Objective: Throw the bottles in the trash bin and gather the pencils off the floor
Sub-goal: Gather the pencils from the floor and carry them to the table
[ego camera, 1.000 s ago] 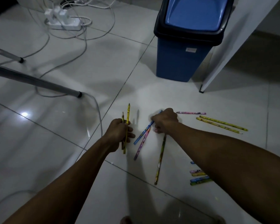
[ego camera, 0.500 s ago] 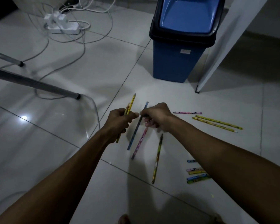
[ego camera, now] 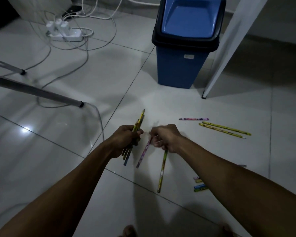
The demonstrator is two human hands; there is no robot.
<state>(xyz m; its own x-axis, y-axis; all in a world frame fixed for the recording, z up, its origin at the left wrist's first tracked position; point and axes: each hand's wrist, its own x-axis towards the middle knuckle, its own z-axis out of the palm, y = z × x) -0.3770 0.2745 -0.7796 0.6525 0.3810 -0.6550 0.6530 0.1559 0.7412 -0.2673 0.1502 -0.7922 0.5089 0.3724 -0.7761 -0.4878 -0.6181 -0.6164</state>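
Note:
My left hand [ego camera: 126, 140] is shut on a bundle of pencils [ego camera: 139, 120], yellow ones and a blue one, held just above the floor. My right hand [ego camera: 167, 137] is close beside it, fingers curled and blurred, over the upper end of a pink pencil [ego camera: 143, 155] lying on the tile. A green-yellow pencil [ego camera: 161, 171] lies under that hand too. Further right lie a pink pencil [ego camera: 193, 119] and two yellow pencils [ego camera: 225, 130]. Several pencil ends [ego camera: 199, 185] stick out from behind my right forearm. The blue trash bin [ego camera: 179, 69] stands beyond. No bottles are visible.
A metal leg [ego camera: 36, 91] slants across the floor at left. A power strip [ego camera: 65, 33] with tangled cables [ego camera: 85, 53] lies at the back left. A white slanted panel [ego camera: 229, 48] stands right of the bin. My toes show at the bottom edge.
The blue pencil went from my right hand into the bundle in my left hand. My right hand has drawn back a little over the pink pencil. The view shifted slightly.

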